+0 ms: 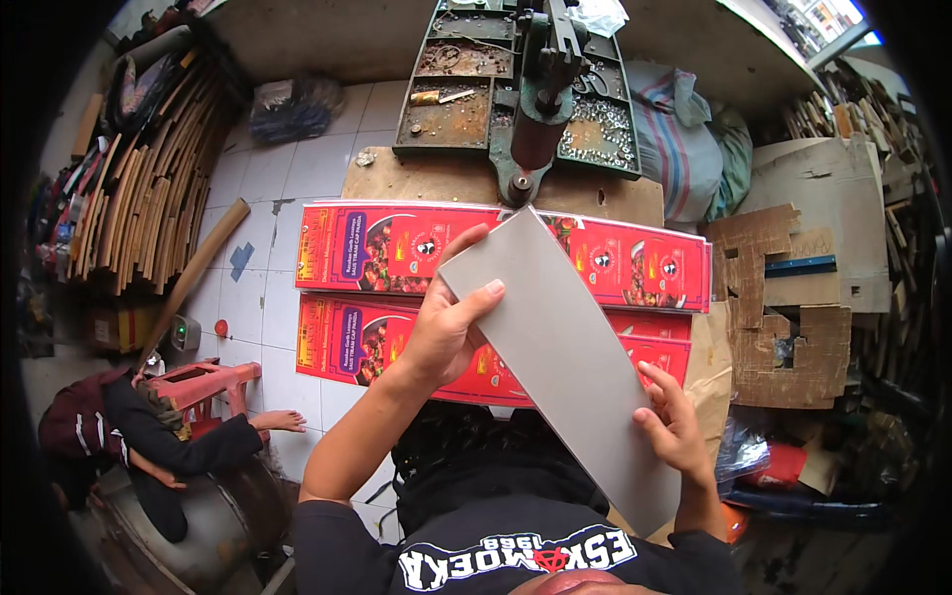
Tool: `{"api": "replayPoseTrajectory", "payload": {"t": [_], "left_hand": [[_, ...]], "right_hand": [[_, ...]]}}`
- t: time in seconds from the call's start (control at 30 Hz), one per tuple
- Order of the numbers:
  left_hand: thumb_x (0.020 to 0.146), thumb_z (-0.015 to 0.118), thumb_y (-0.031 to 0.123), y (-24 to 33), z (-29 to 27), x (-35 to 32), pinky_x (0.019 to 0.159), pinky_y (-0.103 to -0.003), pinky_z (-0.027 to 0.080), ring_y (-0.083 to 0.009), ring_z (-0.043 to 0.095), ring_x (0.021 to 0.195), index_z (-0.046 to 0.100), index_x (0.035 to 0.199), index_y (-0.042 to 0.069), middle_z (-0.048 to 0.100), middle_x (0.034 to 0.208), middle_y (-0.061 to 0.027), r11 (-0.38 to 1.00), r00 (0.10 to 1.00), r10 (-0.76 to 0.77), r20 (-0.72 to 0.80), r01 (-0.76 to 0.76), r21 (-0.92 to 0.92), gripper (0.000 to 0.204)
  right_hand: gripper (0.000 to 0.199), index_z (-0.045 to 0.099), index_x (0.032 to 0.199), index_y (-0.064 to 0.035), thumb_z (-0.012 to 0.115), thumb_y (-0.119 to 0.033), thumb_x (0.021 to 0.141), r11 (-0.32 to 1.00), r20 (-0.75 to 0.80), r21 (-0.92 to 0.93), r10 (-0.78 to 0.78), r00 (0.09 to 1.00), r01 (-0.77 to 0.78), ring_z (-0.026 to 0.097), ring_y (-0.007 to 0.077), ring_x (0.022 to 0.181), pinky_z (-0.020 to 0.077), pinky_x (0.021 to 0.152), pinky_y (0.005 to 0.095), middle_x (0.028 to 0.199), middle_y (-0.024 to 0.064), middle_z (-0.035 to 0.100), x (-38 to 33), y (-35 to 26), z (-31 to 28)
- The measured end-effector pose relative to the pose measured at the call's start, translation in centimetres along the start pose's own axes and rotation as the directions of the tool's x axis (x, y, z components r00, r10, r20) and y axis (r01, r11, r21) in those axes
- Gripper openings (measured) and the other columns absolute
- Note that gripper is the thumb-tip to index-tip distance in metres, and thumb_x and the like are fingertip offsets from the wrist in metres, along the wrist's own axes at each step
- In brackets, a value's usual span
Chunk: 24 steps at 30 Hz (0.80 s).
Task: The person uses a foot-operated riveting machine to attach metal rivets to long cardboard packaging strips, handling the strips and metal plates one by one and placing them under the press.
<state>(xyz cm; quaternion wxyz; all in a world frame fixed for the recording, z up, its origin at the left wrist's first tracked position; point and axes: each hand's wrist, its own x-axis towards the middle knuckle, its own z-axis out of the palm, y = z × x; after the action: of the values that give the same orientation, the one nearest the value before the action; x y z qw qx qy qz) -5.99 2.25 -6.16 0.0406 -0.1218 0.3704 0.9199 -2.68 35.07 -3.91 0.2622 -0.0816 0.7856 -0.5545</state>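
A long, flat grey panel is held at a slant in front of me, from the press down toward my lap. My left hand is closed on its upper left edge, thumb on the grey face and fingers behind. At the lower right edge my right hand grips the panel, its thumb on the face. Its upper corner reaches close under the tip of a dark green eyelet press. Beneath lie two stacks of red printed strips, the far stack and the near stack, partly covered by the panel and my left hand.
Trays with small metal rings flank the press. A brown board lies under the strips. To the right are a woven sack and cut cardboard. At left, another person sits near a red stool and stacked cardboard.
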Motion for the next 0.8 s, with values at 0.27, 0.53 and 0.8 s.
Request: {"api": "replayPoseTrajectory", "payload": {"t": [0.27, 0.53, 0.8], "left_hand": [[0.095, 0.065, 0.012, 1.6, -1.0, 5.9, 0.079, -0.034, 0.062, -0.0169, 0.066, 0.1, 0.046, 0.129, -0.004, 0.063, 0.112, -0.0127, 0.942, 0.998, -0.05, -0.03, 0.057, 0.331, 0.042], [0.096, 0.062, 0.012, 2.1, -2.5, 7.7, 0.066, -0.033, 0.064, -0.0206, 0.073, 0.079, 0.045, 0.126, -0.006, 0.069, 0.099, -0.0157, 0.89, 0.995, -0.065, -0.072, 0.09, 0.447, 0.039], [0.097, 0.062, 0.011, 2.4, -2.5, 7.8, 0.061, -0.03, 0.063, -0.0194, 0.073, 0.077, 0.044, 0.125, -0.006, 0.07, 0.094, -0.0155, 0.885, 0.997, -0.054, -0.05, 0.071, 0.459, 0.037]], "right_hand": [[0.051, 0.058, 0.135, 0.0022, 0.072, -0.004, 0.086, 0.913, -0.173, -0.388, -0.202, 0.964, 0.121, 0.067, 0.0226, 0.079, 0.0506, 0.075, 0.0293, 0.094, 0.0198, 0.069, 3.7, -0.6, 0.0], [0.052, 0.058, 0.135, 0.0016, 0.072, -0.002, 0.084, 0.861, -0.133, -0.474, -0.278, 0.951, 0.186, 0.061, 0.0253, 0.069, 0.0486, 0.069, 0.0314, 0.085, 0.0195, 0.065, 7.0, -0.9, -0.5], [0.052, 0.058, 0.134, 0.0027, 0.072, -0.002, 0.084, 0.856, -0.133, -0.486, -0.272, 0.953, 0.177, 0.064, 0.0266, 0.072, 0.0497, 0.071, 0.0322, 0.091, 0.0211, 0.069, 7.4, -0.9, -0.2]]}}
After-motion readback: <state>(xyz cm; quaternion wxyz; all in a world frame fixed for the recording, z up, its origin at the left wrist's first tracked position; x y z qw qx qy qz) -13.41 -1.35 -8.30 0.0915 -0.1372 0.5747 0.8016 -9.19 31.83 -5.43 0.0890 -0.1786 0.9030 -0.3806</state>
